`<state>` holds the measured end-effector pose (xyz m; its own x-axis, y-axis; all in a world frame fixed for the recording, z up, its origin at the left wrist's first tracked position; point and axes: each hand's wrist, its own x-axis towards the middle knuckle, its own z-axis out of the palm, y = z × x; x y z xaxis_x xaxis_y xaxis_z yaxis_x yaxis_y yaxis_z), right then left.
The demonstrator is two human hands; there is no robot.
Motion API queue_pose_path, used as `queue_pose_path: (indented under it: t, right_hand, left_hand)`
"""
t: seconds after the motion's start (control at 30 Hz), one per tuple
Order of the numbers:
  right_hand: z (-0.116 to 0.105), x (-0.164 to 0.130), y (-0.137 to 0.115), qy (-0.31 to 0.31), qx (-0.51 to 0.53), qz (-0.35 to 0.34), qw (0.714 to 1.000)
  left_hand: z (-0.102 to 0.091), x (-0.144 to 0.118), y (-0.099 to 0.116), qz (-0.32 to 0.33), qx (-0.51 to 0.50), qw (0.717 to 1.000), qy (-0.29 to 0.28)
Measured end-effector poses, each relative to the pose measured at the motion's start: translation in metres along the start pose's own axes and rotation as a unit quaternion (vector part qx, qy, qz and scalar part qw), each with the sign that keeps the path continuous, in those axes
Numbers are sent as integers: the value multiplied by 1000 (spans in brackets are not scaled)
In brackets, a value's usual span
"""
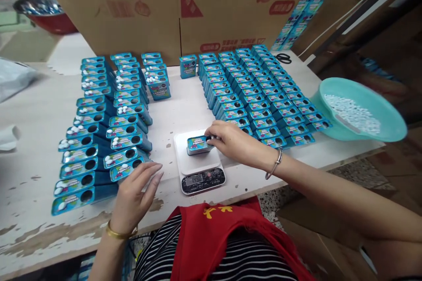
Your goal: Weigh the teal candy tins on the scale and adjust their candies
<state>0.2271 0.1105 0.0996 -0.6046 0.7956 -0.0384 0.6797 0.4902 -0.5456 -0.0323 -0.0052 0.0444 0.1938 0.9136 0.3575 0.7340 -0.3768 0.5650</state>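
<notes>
A white kitchen scale with a dark display panel sits near the table's front edge. On its plate lies a small blue candy box marked "CARAMELO MACIZO". My right hand grips the box's right end between thumb and fingers, covering the round hole there. My left hand, its fingers loosely bent and apart, holds nothing. It hovers beside the nearest box of the left rows. Many boxes in those rows carry white candies on their tops, beside dark round holes.
Rows of blue boxes fill the table's right side, with one separate box at the back. A turquoise basin of white candies overhangs the right edge. Black scissors lie near the back right. A large carton stands behind.
</notes>
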Motion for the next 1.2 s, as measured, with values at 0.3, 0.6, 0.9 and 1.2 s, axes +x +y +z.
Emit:
queue_pose_path:
  t: [0.3, 0.6, 0.9, 1.2]
  right_hand:
    - [-17, -9, 5, 71, 259, 70, 961]
    - [-25, -39, 21, 83, 409, 183, 890]
    - [-22, -37, 13, 75, 372, 137, 915]
    - [-10, -16, 4, 82, 184, 43, 979]
  left_hand:
    - [0, 1, 4, -5, -12, 1000, 3]
    - [2, 8, 7, -6, -10, 1000, -7]
    - [4, 13, 12, -4, -12, 1000, -12]
    - [13, 28, 17, 27, -19, 999, -27]
